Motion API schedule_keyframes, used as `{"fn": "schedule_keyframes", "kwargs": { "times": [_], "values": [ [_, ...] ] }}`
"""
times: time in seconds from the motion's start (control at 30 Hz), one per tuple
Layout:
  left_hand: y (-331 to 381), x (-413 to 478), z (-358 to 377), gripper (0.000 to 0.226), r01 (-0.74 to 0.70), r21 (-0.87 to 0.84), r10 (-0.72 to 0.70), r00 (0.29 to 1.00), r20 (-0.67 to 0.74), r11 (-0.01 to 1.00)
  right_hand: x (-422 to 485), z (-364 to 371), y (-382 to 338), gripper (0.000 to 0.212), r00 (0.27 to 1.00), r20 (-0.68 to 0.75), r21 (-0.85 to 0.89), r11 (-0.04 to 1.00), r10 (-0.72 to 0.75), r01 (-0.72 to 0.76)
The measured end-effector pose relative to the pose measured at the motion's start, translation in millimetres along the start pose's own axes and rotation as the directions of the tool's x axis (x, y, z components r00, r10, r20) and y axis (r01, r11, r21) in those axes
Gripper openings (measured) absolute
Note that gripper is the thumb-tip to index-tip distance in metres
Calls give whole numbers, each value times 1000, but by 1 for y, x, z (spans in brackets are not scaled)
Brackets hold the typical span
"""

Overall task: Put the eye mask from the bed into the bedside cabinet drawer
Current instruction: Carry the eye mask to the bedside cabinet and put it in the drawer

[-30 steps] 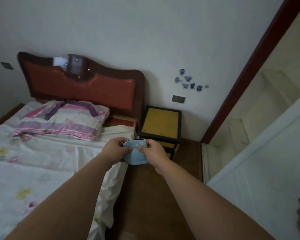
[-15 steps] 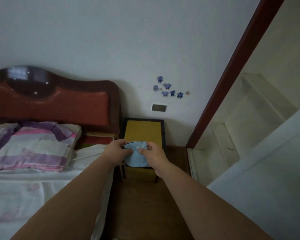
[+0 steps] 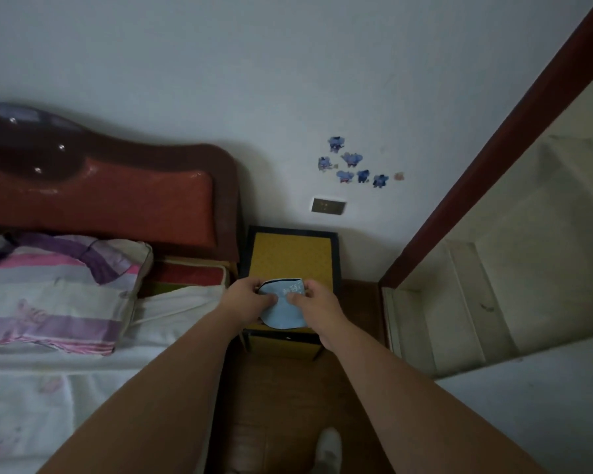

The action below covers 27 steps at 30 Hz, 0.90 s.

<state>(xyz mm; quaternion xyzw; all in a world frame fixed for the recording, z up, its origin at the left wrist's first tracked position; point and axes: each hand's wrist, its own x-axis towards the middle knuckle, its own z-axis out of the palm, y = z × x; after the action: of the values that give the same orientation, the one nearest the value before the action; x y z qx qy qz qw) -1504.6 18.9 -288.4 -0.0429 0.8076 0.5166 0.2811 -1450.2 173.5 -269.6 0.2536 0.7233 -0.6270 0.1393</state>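
Observation:
A light blue eye mask [image 3: 283,311] with a dark edge is folded and held in front of me by both hands. My left hand [image 3: 245,302] pinches its left side and my right hand [image 3: 317,306] pinches its right side. The mask hangs over the front edge of the bedside cabinet [image 3: 290,258], which has a yellow top and a dark frame. A yellow drawer front [image 3: 281,347] shows below the hands, and it looks shut. The bed [image 3: 48,371] lies to the left of the cabinet.
A striped pillow [image 3: 59,285] and a red headboard [image 3: 117,196] are at the left. A dark red door frame [image 3: 493,148] and a pale door [image 3: 510,268] stand at the right. The wooden floor [image 3: 281,405] runs between bed and door, with my white shoe [image 3: 329,446] on it.
The view has moved closer to the cabinet and swung right, so less of the bed shows. Both hands still hold the mask, now over the cabinet's front edge.

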Motion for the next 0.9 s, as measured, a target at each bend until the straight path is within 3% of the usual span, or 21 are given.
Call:
{"fn": "schedule_keyframes", "kwargs": {
  "times": [0.2, 0.37, 0.5, 0.73, 0.9],
  "values": [
    [-29, 47, 31, 36, 176, -122, -189, 976, -107, 977, 64, -18, 19, 25, 996, -10, -199, 976, -90, 86],
    [-94, 93, 59, 47, 366, -207, -406, 891, -201, 907, 115, -22, 52, 28, 974, -111, -313, 937, -198, 154],
    [-165, 134, 92, 43, 447, -273, -493, 860, -131, 852, 160, -2, 96, 21, 951, -216, -310, 939, -221, 148],
    [-254, 207, 144, 34, 418, -384, -464, 886, -29, 823, 232, 34, 173, 17, 902, -343, -241, 953, -263, 185],
    [-286, 248, 165, 32, 476, -621, -574, 817, 51, 623, 260, 37, 197, 19, 872, -379, -244, 943, -308, 227]
  ]
}}
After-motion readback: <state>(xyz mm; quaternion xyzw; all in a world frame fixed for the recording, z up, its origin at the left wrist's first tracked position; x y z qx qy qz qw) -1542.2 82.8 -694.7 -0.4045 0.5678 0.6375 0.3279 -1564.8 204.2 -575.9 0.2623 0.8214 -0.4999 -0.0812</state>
